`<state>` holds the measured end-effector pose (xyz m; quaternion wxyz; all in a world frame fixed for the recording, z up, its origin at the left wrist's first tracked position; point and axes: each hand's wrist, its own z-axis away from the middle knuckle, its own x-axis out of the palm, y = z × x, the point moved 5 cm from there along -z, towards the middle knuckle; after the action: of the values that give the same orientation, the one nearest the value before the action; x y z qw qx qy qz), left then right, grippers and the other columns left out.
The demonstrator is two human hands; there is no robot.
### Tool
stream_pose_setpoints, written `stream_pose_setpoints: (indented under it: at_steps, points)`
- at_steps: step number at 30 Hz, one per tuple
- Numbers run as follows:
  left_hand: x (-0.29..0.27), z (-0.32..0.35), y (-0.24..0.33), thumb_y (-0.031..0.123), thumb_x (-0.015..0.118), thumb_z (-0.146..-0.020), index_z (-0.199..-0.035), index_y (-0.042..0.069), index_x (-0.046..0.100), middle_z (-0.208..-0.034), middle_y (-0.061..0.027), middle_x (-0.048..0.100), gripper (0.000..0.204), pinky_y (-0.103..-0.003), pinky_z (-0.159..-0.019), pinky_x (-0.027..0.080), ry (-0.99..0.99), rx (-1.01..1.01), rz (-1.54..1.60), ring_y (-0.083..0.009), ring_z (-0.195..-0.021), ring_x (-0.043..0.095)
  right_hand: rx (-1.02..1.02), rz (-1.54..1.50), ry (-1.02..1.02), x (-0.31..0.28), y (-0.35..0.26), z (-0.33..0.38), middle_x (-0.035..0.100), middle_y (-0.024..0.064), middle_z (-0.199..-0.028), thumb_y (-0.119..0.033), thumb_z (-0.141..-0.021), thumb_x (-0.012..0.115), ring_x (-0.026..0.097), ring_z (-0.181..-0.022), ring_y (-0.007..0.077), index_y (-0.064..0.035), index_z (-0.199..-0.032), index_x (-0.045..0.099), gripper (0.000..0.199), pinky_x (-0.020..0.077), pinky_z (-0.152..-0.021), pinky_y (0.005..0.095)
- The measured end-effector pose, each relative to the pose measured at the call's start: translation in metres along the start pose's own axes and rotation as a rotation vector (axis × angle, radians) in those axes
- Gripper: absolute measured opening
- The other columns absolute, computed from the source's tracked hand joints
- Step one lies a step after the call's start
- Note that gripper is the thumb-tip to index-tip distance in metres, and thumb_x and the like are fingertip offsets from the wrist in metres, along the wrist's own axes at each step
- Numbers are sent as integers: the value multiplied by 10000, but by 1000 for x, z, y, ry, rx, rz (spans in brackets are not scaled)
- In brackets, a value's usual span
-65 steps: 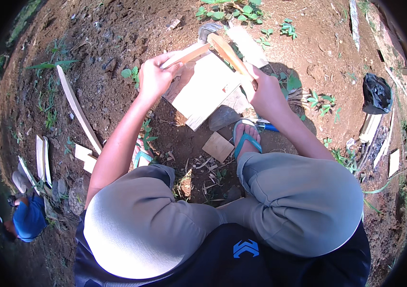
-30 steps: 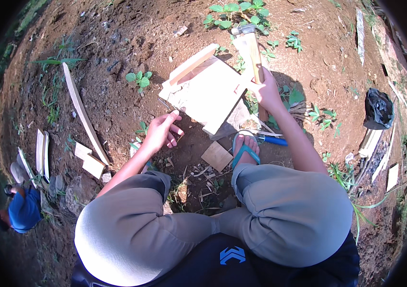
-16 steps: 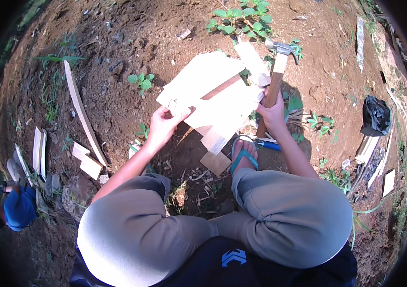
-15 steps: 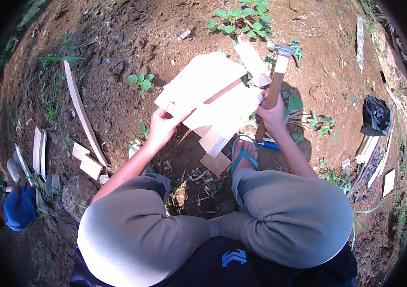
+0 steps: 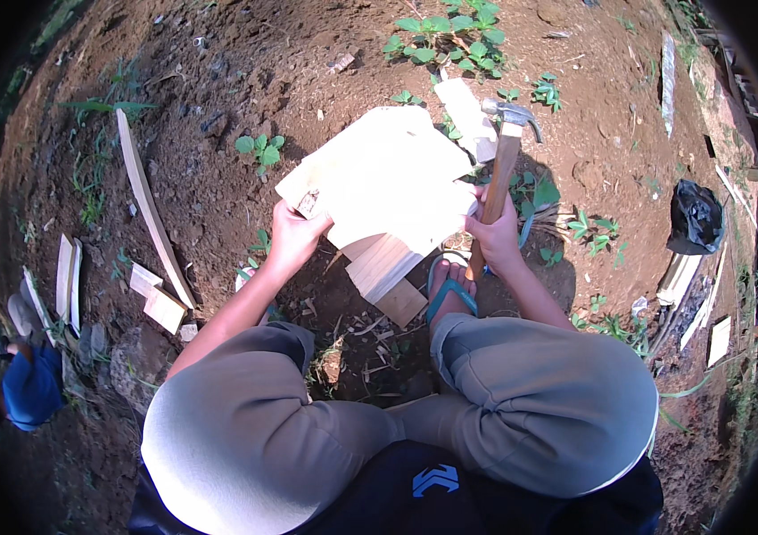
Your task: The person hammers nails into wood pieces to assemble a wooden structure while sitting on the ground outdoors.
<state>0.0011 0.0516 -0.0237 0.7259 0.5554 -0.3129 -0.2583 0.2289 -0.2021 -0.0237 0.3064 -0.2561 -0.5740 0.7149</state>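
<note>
My left hand (image 5: 297,239) is closed on the left edge of a pale wooden board (image 5: 377,165), thumb on top and fingers beneath. Strong sunlight bleaches the board, so its surface detail is lost. Under its near side, a second plank (image 5: 386,266) sticks out toward my feet. In my right hand (image 5: 500,234), a claw hammer (image 5: 502,169) is gripped by its wooden handle, metal head pointing away from me. The thumb and fingers of that hand also meet the right edge of the wood. A small square wood piece (image 5: 403,303) lies below the plank.
Another pale wood block (image 5: 466,116) lies beyond the boards. Long strips (image 5: 149,209) and wood offcuts (image 5: 163,309) lie on the soil at left. A black plastic bag (image 5: 698,214) sits at right above more wood. My sandalled foot (image 5: 452,290) is close under the hammer.
The board has shifted slightly toward me and the dark gap between it and the lower plank has closed. My right hand and the hammer have moved a little left. A blue object near my foot is now hidden.
</note>
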Motion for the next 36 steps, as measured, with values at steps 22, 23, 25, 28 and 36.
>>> stream_pose_setpoints:
  at_steps: [22,23,25,28,36]
  points:
    - [20,18,26,82,795,-842,-1219,-26,676,-1106,-119,762,409,-328,-925,568,-144,281,-275,-186,-1024,731,119,172,75,-25,-48,38,658,101,-1189,-230,-987,689,606,-955,130,-2,-1275,534,399,500,-839,277]
    - [21,20,26,84,794,-842,-1212,-22,682,-1094,-121,766,400,-326,-910,572,-138,261,-317,-183,-1009,736,92,256,79,-30,-57,41,662,115,-1200,-273,-1008,659,607,-936,129,-2,-1256,539,386,500,-832,276]
    - [25,22,27,95,793,-845,-1206,-13,691,-1066,-124,772,391,-323,-885,578,-104,288,-275,-179,-981,744,19,410,58,-38,-78,38,642,190,-1271,-364,-1042,586,677,-933,193,2,-1260,497,435,567,-821,319]
    - [30,24,31,74,790,-838,-1245,-24,669,-1091,-127,764,436,-320,-898,561,-120,247,-304,-168,-987,733,203,33,14,-15,-99,42,635,225,-1250,-357,-1044,572,719,-960,287,-3,-1249,453,426,630,-802,385]
    - [52,29,59,151,823,-841,-1283,-26,654,-1007,-139,772,505,-293,-771,592,-155,478,-469,-163,-880,751,431,114,102,18,-124,21,644,118,-1032,-193,-871,806,715,-851,185,-43,-1113,460,448,645,-678,303]
